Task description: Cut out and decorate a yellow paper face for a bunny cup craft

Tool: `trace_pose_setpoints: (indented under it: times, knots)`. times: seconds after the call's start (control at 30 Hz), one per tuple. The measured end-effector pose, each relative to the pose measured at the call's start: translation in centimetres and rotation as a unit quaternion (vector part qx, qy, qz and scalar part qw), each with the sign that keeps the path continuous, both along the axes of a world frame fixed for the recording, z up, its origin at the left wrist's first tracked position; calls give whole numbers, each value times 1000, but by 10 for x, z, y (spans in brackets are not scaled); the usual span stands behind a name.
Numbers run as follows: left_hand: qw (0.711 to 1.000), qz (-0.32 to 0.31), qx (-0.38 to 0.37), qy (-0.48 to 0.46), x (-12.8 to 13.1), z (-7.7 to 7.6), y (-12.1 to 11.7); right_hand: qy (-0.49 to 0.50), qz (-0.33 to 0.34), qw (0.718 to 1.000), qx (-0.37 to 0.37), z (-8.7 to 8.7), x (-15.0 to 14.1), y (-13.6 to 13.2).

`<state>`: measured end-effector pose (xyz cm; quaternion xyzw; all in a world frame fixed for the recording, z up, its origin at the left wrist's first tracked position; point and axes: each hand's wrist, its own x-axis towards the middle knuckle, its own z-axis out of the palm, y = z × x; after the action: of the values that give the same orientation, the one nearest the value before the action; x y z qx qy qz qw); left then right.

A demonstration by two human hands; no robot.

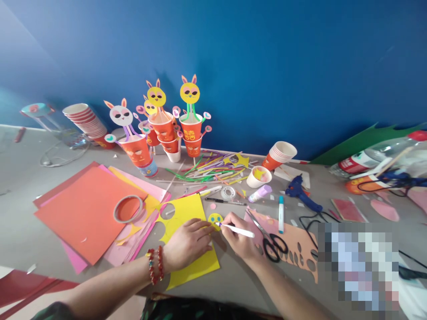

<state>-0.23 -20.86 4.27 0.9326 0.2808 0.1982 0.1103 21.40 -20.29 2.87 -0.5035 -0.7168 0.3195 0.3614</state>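
My right hand (238,235) pinches a white marker (243,231), its dark tip touching a small yellow paper disc (216,218) with blue eyes drawn on it. My left hand (190,242) lies flat with fingers stretched out on a yellow sheet (187,209) that has round holes cut in it. Its fingertips reach the edge of the disc. Right of my right hand lie black-handled scissors (273,244) on pink and peach cut-out paper (302,240). A marker with a blue cap (281,215) sits beside them.
Orange and pink sheets (83,209) with a tape roll (128,209) lie at left. Rabbit-faced red cups (135,149) stand along the blue wall. Behind my hands are pipe cleaners (207,169) and a glue stick (260,193). A blue glue gun (302,193) trails its cord at right.
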Motion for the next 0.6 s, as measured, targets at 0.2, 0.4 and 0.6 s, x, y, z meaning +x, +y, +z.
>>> trace_pose_setpoints:
  times: [0.2, 0.4, 0.6]
  knots:
    - [1000, -1, -1, -2, 0, 0, 0, -2, 6, 1000, -7, -1, 1, -1]
    - [1000, -1, 2, -1, 0, 1, 1, -6, 15, 1000, -3, -2, 1, 0]
    - [1000, 2, -2, -7, 0, -1, 0, -13, 20, 1000, -8, -5, 1, -1]
